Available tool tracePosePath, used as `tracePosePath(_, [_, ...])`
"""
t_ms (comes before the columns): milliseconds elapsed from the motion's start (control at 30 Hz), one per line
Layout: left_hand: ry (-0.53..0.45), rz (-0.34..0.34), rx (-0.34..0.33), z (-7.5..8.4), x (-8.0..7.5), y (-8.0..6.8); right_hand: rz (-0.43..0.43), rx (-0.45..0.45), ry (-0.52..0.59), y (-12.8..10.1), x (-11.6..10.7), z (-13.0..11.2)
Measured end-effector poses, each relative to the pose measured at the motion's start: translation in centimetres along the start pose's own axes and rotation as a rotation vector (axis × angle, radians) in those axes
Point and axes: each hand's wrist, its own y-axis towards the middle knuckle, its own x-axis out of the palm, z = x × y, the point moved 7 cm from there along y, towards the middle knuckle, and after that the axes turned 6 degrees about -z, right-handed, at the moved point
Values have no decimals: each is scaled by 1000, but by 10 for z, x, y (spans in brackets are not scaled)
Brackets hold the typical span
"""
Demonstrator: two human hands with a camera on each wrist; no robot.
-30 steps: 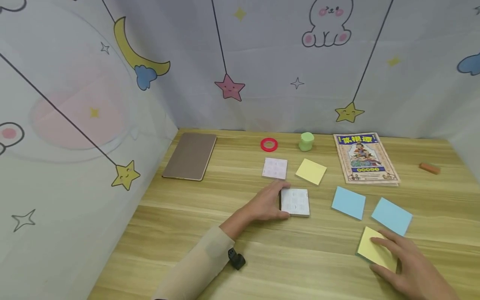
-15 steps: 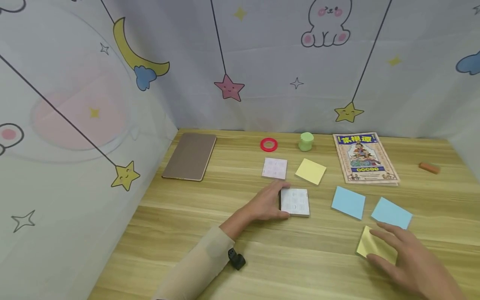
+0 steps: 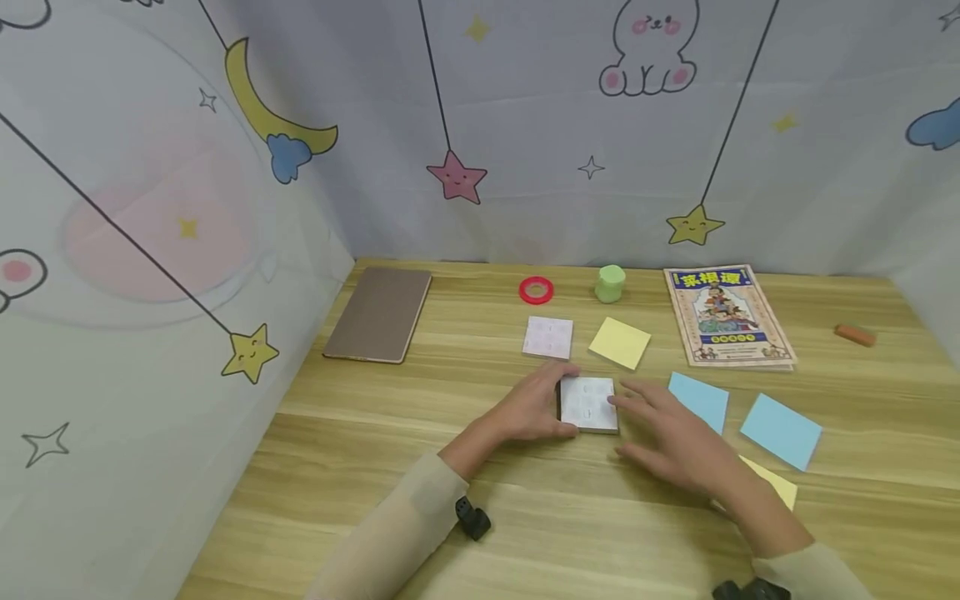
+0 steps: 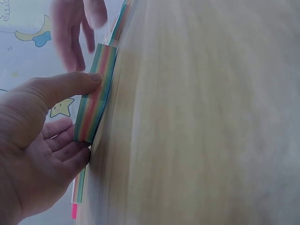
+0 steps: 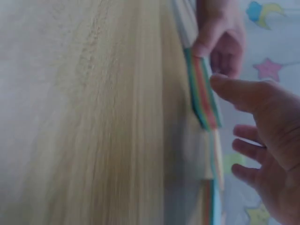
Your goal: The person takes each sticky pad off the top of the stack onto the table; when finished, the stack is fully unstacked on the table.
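Observation:
My left hand [image 3: 531, 407] holds a white patterned sticky-note pad [image 3: 589, 406] by its near and far edges, flat on the table. In the left wrist view, the thumb lies against the pad's rainbow-striped side [image 4: 96, 93]. My right hand [image 3: 678, 446] is just right of that pad, fingers spread and slightly bent. Its fingertips reach the pad's right edge in the head view; whether they touch cannot be told. A blue pad [image 3: 703, 400] is partly covered by the right hand, and a yellow pad [image 3: 776, 483] by the right wrist.
Another blue pad [image 3: 782, 431] lies at right. Behind are a patterned pad [image 3: 547, 337], a yellow pad [image 3: 619, 342], a red tape ring [image 3: 525, 298], a small green object [image 3: 611, 283], a booklet [image 3: 727, 321] and a small orange-brown piece [image 3: 855, 335]. A brown notebook [image 3: 380, 315] lies far left.
My right hand has left the front yellow pad and moved left and away from me to the white patterned pad. The left hand stays on that pad.

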Motion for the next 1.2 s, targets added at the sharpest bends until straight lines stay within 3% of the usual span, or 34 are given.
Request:
tracePosePath(233, [5, 2, 16, 1, -1, 0, -76, -60, 22, 43, 21, -1])
tracePosePath(433, [-19, 0, 13, -1, -3, -2, -151, -74, 9, 63, 27, -4])
tracePosePath(933, [-24, 4, 26, -1, -3, -2, -182, -67, -9, 65, 23, -5])
tracePosePath(1200, [-8, -15, 33, 2, -2, -1, -187, -10, -35, 56, 5, 3])
